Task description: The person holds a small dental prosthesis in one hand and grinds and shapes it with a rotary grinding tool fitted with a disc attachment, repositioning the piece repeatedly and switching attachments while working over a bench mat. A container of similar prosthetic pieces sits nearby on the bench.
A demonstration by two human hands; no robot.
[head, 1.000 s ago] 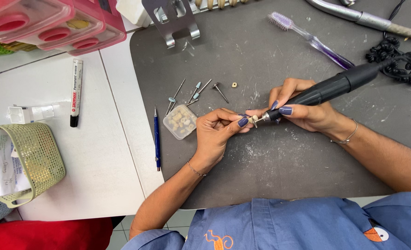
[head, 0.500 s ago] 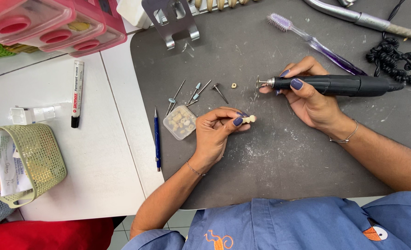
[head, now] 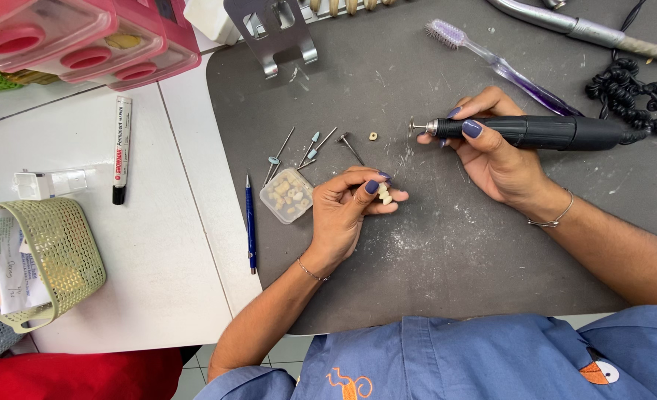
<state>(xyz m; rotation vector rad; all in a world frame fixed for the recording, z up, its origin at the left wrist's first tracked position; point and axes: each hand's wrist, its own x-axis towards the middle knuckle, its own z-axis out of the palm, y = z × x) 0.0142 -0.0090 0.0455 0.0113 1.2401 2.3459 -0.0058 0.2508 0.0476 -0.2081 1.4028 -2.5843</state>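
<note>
My left hand (head: 347, 211) pinches a small cream tooth-shaped piece (head: 383, 195) between thumb and fingers, just above the dark grey mat (head: 432, 259). My right hand (head: 495, 152) grips a black rotary handpiece (head: 543, 132), held level with its small bur tip (head: 414, 127) pointing left. The tip is well apart from the cream piece, up and to its right. A small clear box of similar cream pieces (head: 287, 195) lies just left of my left hand.
Several loose burs (head: 308, 150) and a tiny ring (head: 373, 136) lie on the mat. A purple toothbrush (head: 491, 63), coiled black cord (head: 628, 92), metal stand (head: 273, 33), blue pen (head: 250, 222), marker (head: 122, 148), green basket (head: 36, 259) and pink case (head: 84, 37) surround the mat.
The handpiece has lifted away from the cream piece, up and to the right, and now lies level. My left hand stays put with the piece.
</note>
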